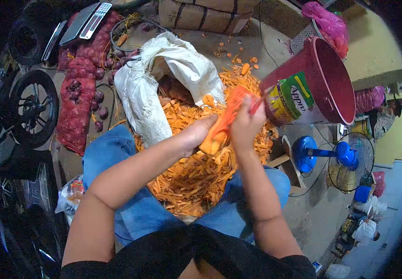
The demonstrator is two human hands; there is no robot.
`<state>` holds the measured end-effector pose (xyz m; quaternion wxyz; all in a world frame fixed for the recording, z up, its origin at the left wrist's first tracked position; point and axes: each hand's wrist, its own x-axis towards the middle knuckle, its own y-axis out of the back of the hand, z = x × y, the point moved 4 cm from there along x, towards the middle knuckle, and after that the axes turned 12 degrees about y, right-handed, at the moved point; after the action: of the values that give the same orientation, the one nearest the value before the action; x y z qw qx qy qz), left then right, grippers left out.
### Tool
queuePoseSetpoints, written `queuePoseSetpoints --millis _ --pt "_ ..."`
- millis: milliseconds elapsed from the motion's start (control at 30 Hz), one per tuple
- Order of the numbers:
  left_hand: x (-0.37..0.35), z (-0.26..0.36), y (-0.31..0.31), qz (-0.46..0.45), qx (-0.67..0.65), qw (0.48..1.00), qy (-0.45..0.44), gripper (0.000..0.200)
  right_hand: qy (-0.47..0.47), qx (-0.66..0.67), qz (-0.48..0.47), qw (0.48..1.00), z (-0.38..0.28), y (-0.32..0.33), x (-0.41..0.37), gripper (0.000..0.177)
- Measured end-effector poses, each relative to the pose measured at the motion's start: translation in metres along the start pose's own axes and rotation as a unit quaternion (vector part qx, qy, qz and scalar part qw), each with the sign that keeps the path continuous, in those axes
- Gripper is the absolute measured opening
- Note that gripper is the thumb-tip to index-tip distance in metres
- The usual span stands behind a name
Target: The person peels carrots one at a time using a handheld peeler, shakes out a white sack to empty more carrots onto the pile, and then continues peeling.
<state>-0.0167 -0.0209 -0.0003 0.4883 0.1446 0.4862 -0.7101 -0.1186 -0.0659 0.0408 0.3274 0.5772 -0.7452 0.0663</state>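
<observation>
My left hand (202, 132) is closed around a carrot (210, 145), held over a large heap of carrot peelings (191, 181) between my bent legs. My right hand (248, 124) grips a red-orange peeler (242, 100) that is smeared by motion and lies along the carrot. Its exact outline is hard to make out. Beyond my left hand a white woven sack (140, 109) lies with its mouth open towards me, and carrots show dimly inside it. A big dark red bucket (275, 93) tilts to the right of my right hand.
Red net bags of onions (75, 111) and loose onions lie left, near a motorbike wheel (34, 108). A scale (82, 23) rests on the bags. A taped carton (205, 16) stands at the back. Right are a blue fan (347, 156) and trailing cables. A person (365, 231) is far right.
</observation>
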Motion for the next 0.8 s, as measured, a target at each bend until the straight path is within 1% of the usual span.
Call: queuePoseSetpoints --millis 33,67,100,133,167,200,233,267,300,333,400,433,467,500,567,600,667,700,733,767,800 --pt "-0.001 -0.001 -0.001 -0.012 0.054 0.998 0.024 0.036 -0.003 -0.053 0.053 0.997 0.032 0.01 0.01 0.017" --pt "-0.001 -0.006 -0.002 -0.002 0.092 0.995 0.039 0.036 -0.004 -0.106 0.107 0.989 0.06 0.024 0.024 0.017" --pt "0.0 -0.01 -0.003 -0.002 0.094 0.995 0.039 0.036 -0.041 -0.091 0.165 0.981 0.074 0.039 0.038 0.017" --pt "-0.001 -0.012 -0.006 -0.024 0.135 0.99 0.018 0.037 -0.078 -0.075 0.22 0.969 0.082 0.051 0.045 0.016" --pt "-0.002 -0.014 -0.009 -0.046 0.176 0.983 -0.003 0.038 -0.079 -0.074 0.221 0.969 0.085 0.056 0.046 0.016" --pt "-0.001 -0.014 -0.009 -0.025 0.099 0.994 -0.025 0.036 -0.13 -0.011 0.242 0.961 0.085 0.059 0.045 0.016" --pt "-0.001 -0.011 -0.007 -0.026 0.099 0.994 -0.025 0.036 -0.18 0.05 0.26 0.947 0.084 0.06 0.042 0.015" --pt "0.001 -0.009 -0.001 -0.018 0.041 0.999 0.012 0.036 -0.191 0.072 0.244 0.948 0.079 0.054 0.037 0.015" --pt "0.004 -0.008 0.005 -0.01 -0.02 0.999 0.048 0.036 -0.156 0.082 0.19 0.966 0.047 0.043 0.035 0.016" --pt "0.015 -0.01 0.013 0.009 -0.036 0.998 0.052 0.037 -0.122 0.093 0.134 0.979 0.019 0.029 0.028 0.016" --pt "0.016 -0.006 0.012 0.008 -0.052 0.998 0.037 0.038 -0.052 0.037 0.038 0.997 -0.004 0.009 0.01 0.021" --pt "0.013 -0.002 0.005 0.004 -0.065 0.998 0.024 0.038 -0.036 0.037 0.013 0.999 -0.014 -0.001 -0.002 0.02" --pt "0.006 0.004 -0.002 0.002 -0.105 0.994 0.001 0.038 -0.021 0.037 -0.011 0.999 -0.02 -0.007 -0.008 0.02" --pt "0.006 0.002 -0.001 0.003 -0.106 0.994 0.002 0.038 -0.022 0.036 -0.011 0.999 -0.02 -0.006 -0.007 0.02" --pt "0.005 0.001 0.001 0.002 0.01 1.0 -0.006 0.039 -0.061 0.01 -0.003 0.998 -0.013 -0.004 0.001 0.017" --pt "0.005 0.003 0.001 -0.009 0.037 0.999 0.024 0.039 -0.01 0.02 0.048 0.999 0.006 -0.003 0.005 0.018" --pt "-0.005 0.002 -0.006 -0.003 0.061 0.998 0.024 0.039 0.035 -0.074 0.088 0.993 0.038 0.013 0.026 0.018" --pt "-0.008 0.001 -0.009 0.005 0.085 0.996 0.022 0.039 0.037 -0.074 0.088 0.993 0.045 0.02 0.036 0.018" --pt "-0.009 0.0 -0.011 -0.004 0.079 0.997 0.002 0.04 -0.061 -0.062 0.145 0.986 0.058 0.029 0.041 0.018" --pt "-0.008 0.0 -0.009 -0.004 0.081 0.997 0.004 0.04 -0.159 -0.05 0.202 0.965 0.067 0.036 0.038 0.018" --pt "-0.006 -0.002 -0.007 -0.002 0.066 0.997 0.031 0.039 -0.159 -0.051 0.203 0.965 0.064 0.038 0.038 0.018"
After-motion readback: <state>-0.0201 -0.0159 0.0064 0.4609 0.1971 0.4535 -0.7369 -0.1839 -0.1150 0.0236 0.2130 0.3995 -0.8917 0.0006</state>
